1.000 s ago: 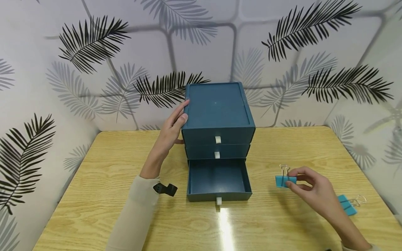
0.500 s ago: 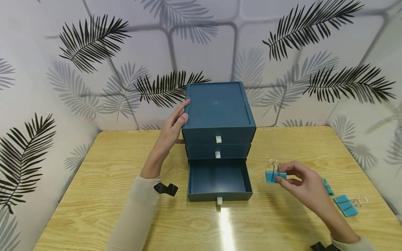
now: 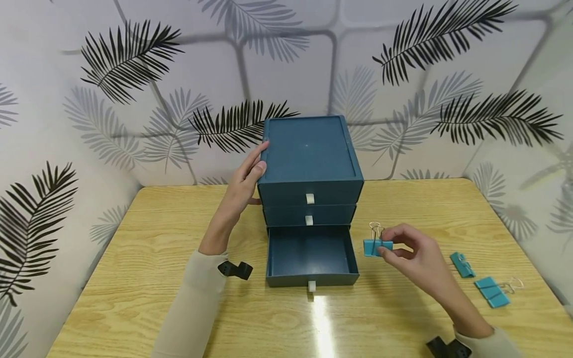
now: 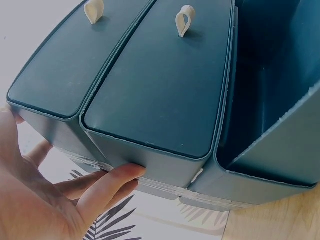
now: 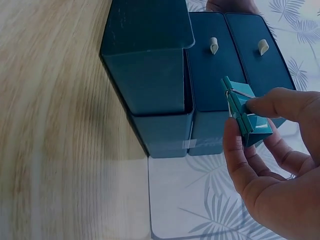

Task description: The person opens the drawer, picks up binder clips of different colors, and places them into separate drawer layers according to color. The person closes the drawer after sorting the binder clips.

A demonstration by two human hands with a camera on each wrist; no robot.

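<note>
A dark blue three-drawer box [image 3: 309,149] stands at the back of the table, its bottom drawer [image 3: 309,251] pulled out with nothing inside. My left hand [image 3: 241,184] rests against the box's left side, fingertips reaching the top edge; the left wrist view shows its fingers [image 4: 112,185] laid along the side wall. Just right of the drawer, my right hand [image 3: 414,253] pinches a blue binder clip [image 3: 371,247] between thumb and fingers, its wire handles pointing up. In the right wrist view the clip [image 5: 257,131] overlaps the upper drawer fronts.
Two more blue binder clips, a smaller one [image 3: 462,264] and a larger one [image 3: 491,292], lie on the wooden table [image 3: 147,248] right of my right hand. White pull tabs [image 3: 312,286] stick out from the drawer fronts. A leaf-patterned backdrop [image 3: 286,64] rises behind the table.
My right hand has carried the binder clip left toward the drawer, uncovering the smaller clip on the table. The left hand stays against the box.
</note>
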